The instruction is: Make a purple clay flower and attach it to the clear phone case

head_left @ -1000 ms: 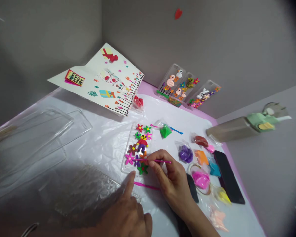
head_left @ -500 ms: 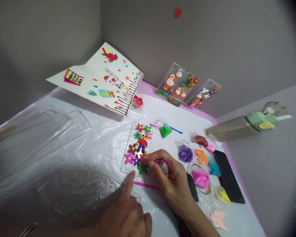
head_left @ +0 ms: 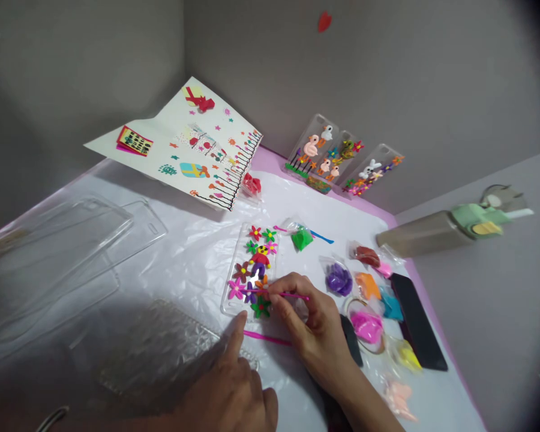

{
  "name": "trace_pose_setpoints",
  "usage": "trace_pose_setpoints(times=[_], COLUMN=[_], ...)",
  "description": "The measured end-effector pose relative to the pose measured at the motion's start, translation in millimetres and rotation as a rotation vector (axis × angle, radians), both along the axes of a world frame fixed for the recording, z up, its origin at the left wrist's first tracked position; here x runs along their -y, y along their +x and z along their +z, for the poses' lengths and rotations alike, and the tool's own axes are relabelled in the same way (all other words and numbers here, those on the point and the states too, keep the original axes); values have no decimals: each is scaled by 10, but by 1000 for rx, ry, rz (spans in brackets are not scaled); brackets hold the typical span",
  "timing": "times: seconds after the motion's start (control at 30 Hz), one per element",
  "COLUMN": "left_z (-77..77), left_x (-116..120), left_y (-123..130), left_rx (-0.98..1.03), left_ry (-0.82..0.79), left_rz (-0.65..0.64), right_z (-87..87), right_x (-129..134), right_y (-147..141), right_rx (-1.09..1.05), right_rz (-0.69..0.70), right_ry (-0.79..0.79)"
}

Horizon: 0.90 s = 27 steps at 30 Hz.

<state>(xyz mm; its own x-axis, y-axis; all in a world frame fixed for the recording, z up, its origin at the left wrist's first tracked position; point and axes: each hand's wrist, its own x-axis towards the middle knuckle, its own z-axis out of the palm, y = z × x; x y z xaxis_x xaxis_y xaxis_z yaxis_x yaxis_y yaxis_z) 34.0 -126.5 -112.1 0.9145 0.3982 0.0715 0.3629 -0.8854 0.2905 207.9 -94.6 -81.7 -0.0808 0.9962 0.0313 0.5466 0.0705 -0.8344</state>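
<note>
A clear phone case (head_left: pixel 228 300) lies on the white sheet, decorated with clay flowers and a small clay figure (head_left: pixel 260 258) in red and purple. Pinched between thumb and fingers of my right hand (head_left: pixel 312 318) is a thin pink tool (head_left: pixel 297 295), its tip over the pink flower (head_left: pixel 236 288) at the case's lower left. My left hand (head_left: pixel 234 381) holds nothing visible; its index finger stretches to the lower edge of the case while the other fingers curl. Another pink tool (head_left: pixel 265 337) lies between the hands.
Bags of clay, including purple (head_left: pixel 339 279) and green (head_left: pixel 302 238), lie right and behind. Clear cases (head_left: pixel 130 222) are at the left. A decorated card (head_left: pixel 162 132) and three decorated cases (head_left: pixel 312 144) stand at the back. A bottle (head_left: pixel 425 233) is at the right.
The pink tool in my right hand has shifted very slightly to the left. My left hand has stayed in place.
</note>
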Motion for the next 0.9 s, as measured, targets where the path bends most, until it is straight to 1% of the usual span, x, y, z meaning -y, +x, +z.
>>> trace_pose_setpoints(times=[0.1, 0.2, 0.3, 0.4, 0.53, 0.67, 0.8, 0.9], left_z=[0, 10, 20, 16, 10, 49, 84, 71], left_x=[-12, -20, -18, -11, -14, -35, -39, -28], left_y=[6, 6, 9, 20, 26, 38, 54, 52], left_rx=[-35, -51, -7, 11, 16, -8, -10, 13], left_ry=[6, 2, -4, 8, 11, -2, -16, 12], left_rz=[-13, -20, -11, 11, 0, -2, 3, 14], right_z=[6, 21, 33, 40, 49, 60, 62, 54], right_x=[-19, -38, -51, -62, -74, -74, -69, -69], right_y=[-5, 9, 34, 57, 94, 112, 95, 85], right_rx=[-12, -132, -274, -315, -246, -137, -44, 3], right_rz=[-7, -76, -165, -168, -147, -108, -57, -39], right_ry=[-17, -72, -98, -77, -2, 76, 94, 101])
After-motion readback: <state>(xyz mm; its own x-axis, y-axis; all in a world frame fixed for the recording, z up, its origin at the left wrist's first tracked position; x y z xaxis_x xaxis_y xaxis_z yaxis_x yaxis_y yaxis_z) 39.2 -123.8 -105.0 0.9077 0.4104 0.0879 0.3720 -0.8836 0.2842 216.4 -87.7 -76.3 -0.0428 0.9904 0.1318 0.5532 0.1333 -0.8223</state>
